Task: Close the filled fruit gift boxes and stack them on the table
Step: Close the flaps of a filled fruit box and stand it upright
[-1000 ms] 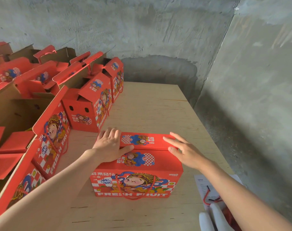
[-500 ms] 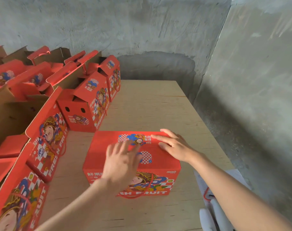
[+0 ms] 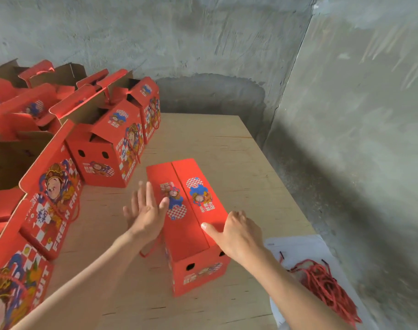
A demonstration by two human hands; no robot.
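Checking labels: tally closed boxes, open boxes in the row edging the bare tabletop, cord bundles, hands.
Closed box: 1
Open boxes, front row: 4
Cord bundle: 1
Hands: 2 (left hand, right hand)
Total: 8

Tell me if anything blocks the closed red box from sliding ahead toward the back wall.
Nothing visible does. The closed red cardboard gift box, with the left hand and right hand on it, has bare plywood table ahead up to the wall. The open red boxes stand off to its left, beside that path.
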